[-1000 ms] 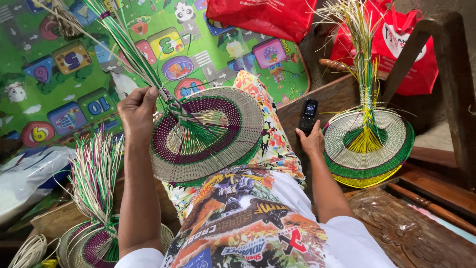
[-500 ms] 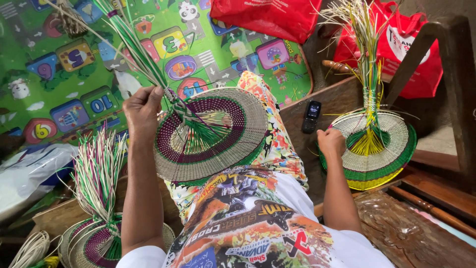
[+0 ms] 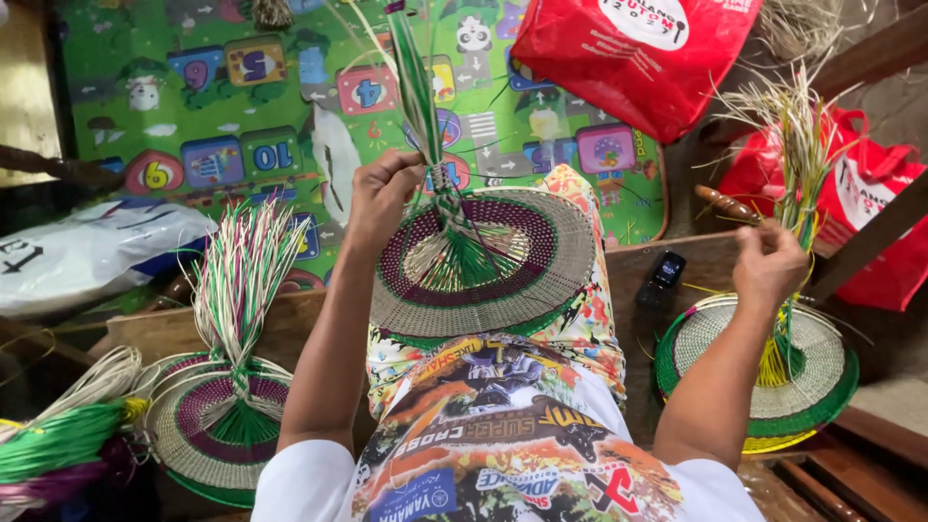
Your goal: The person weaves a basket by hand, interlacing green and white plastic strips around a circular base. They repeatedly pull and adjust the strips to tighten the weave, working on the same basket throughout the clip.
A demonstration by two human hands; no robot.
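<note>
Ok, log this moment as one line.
left hand: grips strands over lap woven disc | right hand: grips strand bundle of side woven disc

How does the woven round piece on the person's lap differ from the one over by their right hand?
The lap piece has a purple band around its centre; the right-side piece is pale with a green rim and yellow edging. The lap piece rests tilted on the knees, the right-side one lies flat on the wooden surface. The left hand grips green strands on the first; the right hand grips pale strands on the second. Both are round with loose strands rising from the middle.
</note>
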